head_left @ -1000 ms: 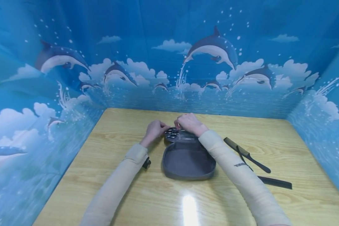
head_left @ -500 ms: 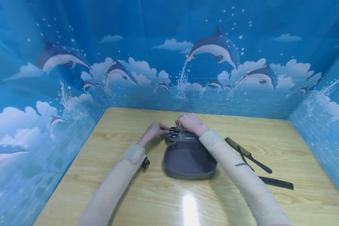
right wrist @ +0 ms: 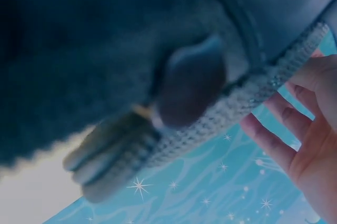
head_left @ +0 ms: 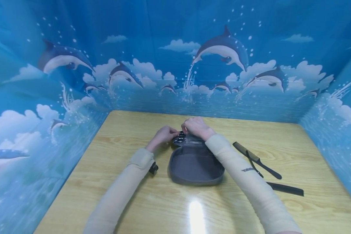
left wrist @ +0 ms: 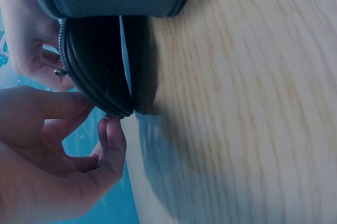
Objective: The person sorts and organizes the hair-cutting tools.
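A dark grey zip case [head_left: 196, 167] lies open on the table, its hollow half towards me. The far half [head_left: 194, 142] carries several shiny scissors [head_left: 179, 138] at its left and a clear pocket beside them. My left hand [head_left: 164, 134] pinches the left edge of that far half. In the left wrist view its thumb and fingers meet at the zipped rim [left wrist: 100, 98]. My right hand [head_left: 196, 126] bends over the far rim with its fingers curled down on it. The right wrist view is blurred; fingers [right wrist: 295, 124] show beyond the zip, and exact contact is hidden.
On the wooden table [head_left: 128, 201] right of the case lie a handled comb [head_left: 245, 151], a narrow dark object [head_left: 249, 159] and a black comb [head_left: 288, 189], partly behind my right sleeve. A blue dolphin backdrop [head_left: 175, 48] encloses the far side and both sides.
My left hand has shifted slightly to the right along the edge of the case, closer to the right hand. The right hand holds nearly the same place. The case stays almost still.
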`<state>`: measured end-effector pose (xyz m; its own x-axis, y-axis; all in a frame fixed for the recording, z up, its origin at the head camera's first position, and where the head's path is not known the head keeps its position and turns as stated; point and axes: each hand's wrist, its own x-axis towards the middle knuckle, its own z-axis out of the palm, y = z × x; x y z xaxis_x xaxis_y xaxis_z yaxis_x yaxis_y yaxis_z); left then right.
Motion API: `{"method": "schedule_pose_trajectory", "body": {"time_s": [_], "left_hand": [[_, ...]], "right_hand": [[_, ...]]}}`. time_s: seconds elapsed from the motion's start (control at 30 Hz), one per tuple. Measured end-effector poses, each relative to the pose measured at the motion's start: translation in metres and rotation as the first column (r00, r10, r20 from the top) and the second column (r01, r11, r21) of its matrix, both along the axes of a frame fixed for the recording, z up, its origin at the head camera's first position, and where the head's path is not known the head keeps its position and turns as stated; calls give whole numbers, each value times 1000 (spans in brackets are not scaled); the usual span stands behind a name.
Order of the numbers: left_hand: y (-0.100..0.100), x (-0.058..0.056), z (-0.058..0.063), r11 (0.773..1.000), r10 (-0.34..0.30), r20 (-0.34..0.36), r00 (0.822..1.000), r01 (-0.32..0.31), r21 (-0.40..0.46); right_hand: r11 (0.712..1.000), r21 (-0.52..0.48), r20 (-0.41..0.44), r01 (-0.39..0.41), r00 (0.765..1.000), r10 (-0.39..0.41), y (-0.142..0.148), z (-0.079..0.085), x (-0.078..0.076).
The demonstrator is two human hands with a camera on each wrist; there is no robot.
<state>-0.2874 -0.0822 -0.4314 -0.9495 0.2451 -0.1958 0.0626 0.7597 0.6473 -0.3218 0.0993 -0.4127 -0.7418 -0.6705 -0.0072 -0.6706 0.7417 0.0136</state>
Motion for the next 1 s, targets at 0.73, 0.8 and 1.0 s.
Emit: {"method": "schedule_pose_trajectory", "body": {"time_s": [0.73, 0.8, 1.0], "left_hand": [[-10, 11, 3, 997, 16, 44, 999, -20, 73], [-9, 13, 3, 999, 1, 23, 1000, -2, 47], [-1, 18, -1, 998, -17, -48, 999, 14, -56]], "right_hand": [[997, -61, 229, 45, 973, -30, 9, 10, -3], [997, -60, 249, 47, 968, -31, 10, 12, -1], [998, -26, 311, 51, 949, -40, 9, 18, 2]]}}
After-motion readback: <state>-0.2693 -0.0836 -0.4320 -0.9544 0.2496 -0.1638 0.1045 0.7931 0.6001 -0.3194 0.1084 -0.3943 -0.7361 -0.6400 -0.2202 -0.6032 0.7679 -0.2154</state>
